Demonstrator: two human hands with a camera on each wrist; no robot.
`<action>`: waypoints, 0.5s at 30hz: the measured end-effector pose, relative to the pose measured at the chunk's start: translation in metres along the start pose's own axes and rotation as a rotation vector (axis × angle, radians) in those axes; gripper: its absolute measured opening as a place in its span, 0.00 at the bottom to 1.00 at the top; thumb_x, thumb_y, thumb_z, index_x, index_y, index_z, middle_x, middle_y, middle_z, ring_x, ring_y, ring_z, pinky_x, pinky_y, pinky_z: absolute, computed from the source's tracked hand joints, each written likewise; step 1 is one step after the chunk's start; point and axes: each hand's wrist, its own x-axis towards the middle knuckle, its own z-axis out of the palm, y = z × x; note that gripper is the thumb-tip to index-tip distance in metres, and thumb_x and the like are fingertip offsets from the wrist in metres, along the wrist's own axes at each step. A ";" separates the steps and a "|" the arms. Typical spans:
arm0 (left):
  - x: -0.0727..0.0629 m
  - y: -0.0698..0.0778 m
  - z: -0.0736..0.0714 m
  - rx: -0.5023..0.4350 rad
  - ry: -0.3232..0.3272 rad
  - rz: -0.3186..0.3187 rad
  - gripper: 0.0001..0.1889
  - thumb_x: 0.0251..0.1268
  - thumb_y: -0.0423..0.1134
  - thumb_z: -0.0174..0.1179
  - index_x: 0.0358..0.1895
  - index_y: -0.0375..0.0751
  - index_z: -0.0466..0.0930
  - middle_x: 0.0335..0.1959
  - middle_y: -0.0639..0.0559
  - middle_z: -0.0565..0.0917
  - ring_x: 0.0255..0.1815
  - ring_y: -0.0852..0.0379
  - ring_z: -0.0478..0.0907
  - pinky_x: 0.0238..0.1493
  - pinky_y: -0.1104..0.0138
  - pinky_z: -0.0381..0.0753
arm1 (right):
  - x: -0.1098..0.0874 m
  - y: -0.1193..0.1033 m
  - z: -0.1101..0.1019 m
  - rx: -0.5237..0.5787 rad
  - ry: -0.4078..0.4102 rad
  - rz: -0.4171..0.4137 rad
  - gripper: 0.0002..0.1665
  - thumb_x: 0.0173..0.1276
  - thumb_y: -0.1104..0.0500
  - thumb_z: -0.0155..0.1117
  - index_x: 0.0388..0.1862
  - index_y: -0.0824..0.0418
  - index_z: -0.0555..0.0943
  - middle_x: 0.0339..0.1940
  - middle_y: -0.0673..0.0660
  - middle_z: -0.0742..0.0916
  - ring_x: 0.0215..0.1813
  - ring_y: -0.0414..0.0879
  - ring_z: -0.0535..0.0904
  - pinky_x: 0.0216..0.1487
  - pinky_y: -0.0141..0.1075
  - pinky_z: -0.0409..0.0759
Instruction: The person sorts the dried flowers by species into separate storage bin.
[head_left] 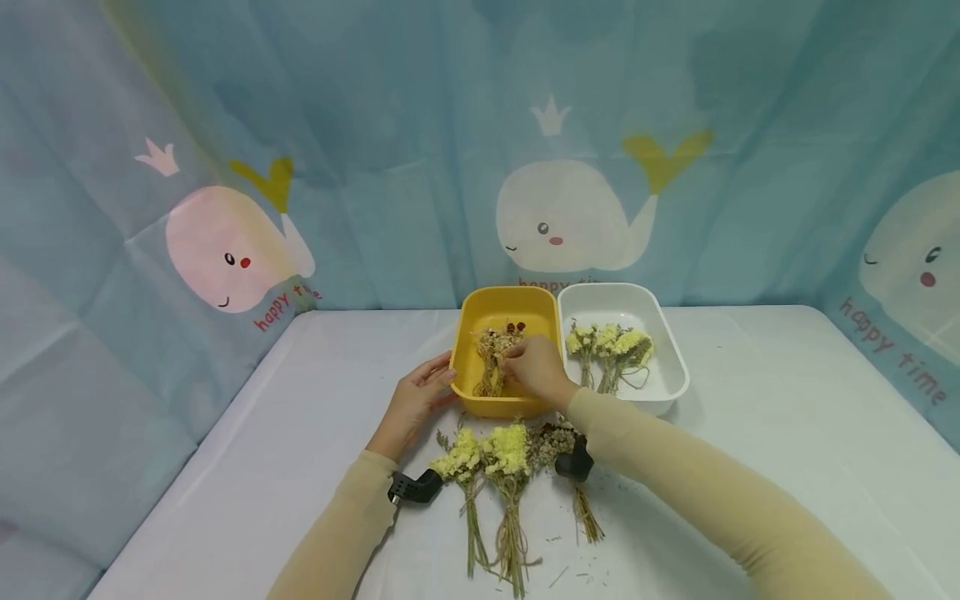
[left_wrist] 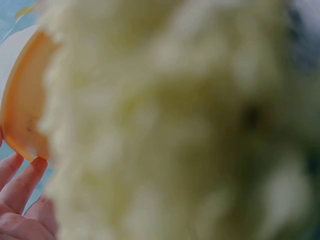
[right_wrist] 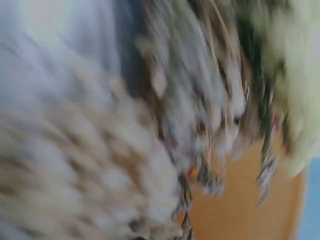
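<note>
Standing near the table's (head_left: 315, 400) far edge, a yellow tray (head_left: 510, 407) is braced, presumably against sliding, by the left hand (head_left: 417, 395), whose straight fingers are laid against its side. Inside, the right hand (head_left: 540, 367) is held beside a dried-flower bunch (head_left: 491, 363); whether its fingers are clamped on it cannot be told.

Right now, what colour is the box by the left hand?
The box is yellow, best seen in the head view.

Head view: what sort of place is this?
Probably a makeshift indoor recording booth: a whale-print curtain hangs behind and beside a white table, where a yellow tray holds dried flowers.
</note>
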 end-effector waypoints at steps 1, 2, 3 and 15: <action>0.000 0.000 0.000 0.002 0.000 0.000 0.27 0.74 0.38 0.57 0.74 0.42 0.66 0.73 0.42 0.71 0.73 0.45 0.70 0.65 0.56 0.82 | -0.005 -0.001 -0.001 0.041 0.003 -0.004 0.14 0.71 0.65 0.62 0.51 0.73 0.84 0.49 0.66 0.88 0.42 0.52 0.88 0.41 0.34 0.89; 0.000 0.000 -0.001 0.006 0.000 -0.001 0.27 0.74 0.38 0.57 0.74 0.43 0.67 0.73 0.42 0.71 0.72 0.45 0.70 0.65 0.56 0.82 | -0.010 -0.002 -0.002 0.080 0.002 -0.009 0.16 0.71 0.64 0.62 0.54 0.72 0.83 0.52 0.66 0.87 0.46 0.54 0.88 0.46 0.37 0.90; 0.001 0.000 -0.001 0.008 0.000 -0.001 0.27 0.74 0.38 0.57 0.74 0.43 0.67 0.73 0.42 0.71 0.72 0.44 0.71 0.65 0.56 0.82 | -0.015 -0.003 -0.004 0.118 0.001 -0.013 0.17 0.71 0.64 0.63 0.55 0.71 0.82 0.54 0.65 0.86 0.50 0.56 0.87 0.51 0.39 0.89; 0.002 -0.001 0.000 0.022 0.011 -0.006 0.26 0.75 0.39 0.57 0.74 0.42 0.67 0.73 0.42 0.71 0.70 0.42 0.72 0.64 0.57 0.83 | -0.080 0.002 -0.044 0.200 -0.085 -0.034 0.18 0.66 0.59 0.71 0.52 0.68 0.84 0.45 0.61 0.90 0.47 0.52 0.88 0.50 0.39 0.89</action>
